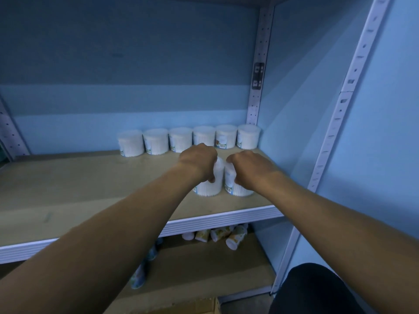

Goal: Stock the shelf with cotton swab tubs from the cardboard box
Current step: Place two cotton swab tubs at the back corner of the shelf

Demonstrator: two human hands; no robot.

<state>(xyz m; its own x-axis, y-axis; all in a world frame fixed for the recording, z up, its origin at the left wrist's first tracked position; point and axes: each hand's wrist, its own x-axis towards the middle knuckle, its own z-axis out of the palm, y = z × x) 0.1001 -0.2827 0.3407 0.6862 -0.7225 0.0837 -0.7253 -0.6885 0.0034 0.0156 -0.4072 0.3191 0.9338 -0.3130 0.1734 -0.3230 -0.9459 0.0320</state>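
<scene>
Upright, two round translucent tubs (209, 184).

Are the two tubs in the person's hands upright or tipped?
Upright: left tub and right tub stand on the shelf board, bases down.

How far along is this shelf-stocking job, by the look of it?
Done: six white round plastic tubs of cotton swabs stand in a row along the back of the tan shelf board. In hand: the left hand and right hand each grip another tub, side by side near the front edge. Left: most of the shelf is bare; only a cardboard box corner shows, contents hidden.
</scene>
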